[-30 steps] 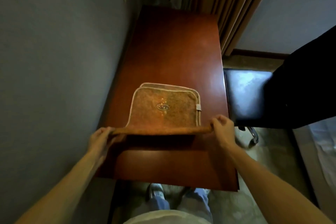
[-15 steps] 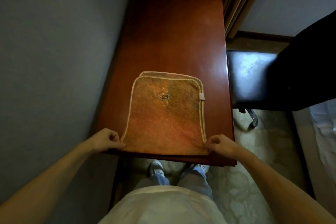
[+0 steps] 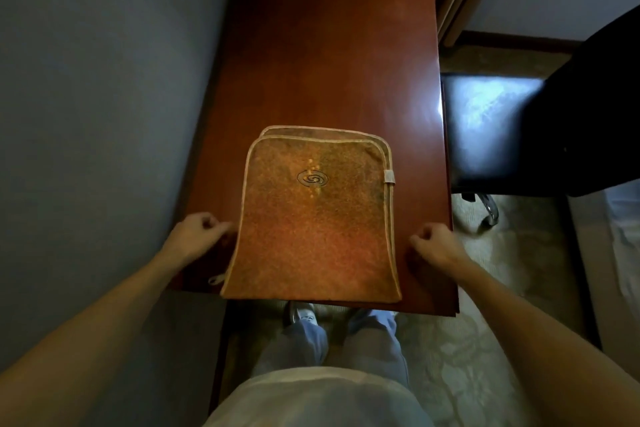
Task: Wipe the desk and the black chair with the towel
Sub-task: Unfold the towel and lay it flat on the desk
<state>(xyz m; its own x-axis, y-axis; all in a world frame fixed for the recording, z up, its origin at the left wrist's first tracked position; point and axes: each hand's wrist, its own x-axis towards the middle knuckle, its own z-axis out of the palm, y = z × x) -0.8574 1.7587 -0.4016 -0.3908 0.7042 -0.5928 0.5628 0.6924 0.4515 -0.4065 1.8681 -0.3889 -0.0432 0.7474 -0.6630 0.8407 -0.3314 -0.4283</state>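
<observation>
Both hands are off the towel (image 3: 318, 218) now. Half a sec ago I pinched its near corners. Now my left hand (image 3: 197, 236) & right hand (image 3: 438, 244) are curled w/ nothing in them, just beside its side edges and further up. Towel lies folded flat on the desk (image 3: 329, 45), its near edge at the desk's front edge. Black chair (image 3: 491, 128) stands at the desk's right side.

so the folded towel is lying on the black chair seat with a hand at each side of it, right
No: the head view shows the folded towel lying on the desk, not on the black chair, which stands to the desk's right. The left hand and right hand are at its sides.
</observation>
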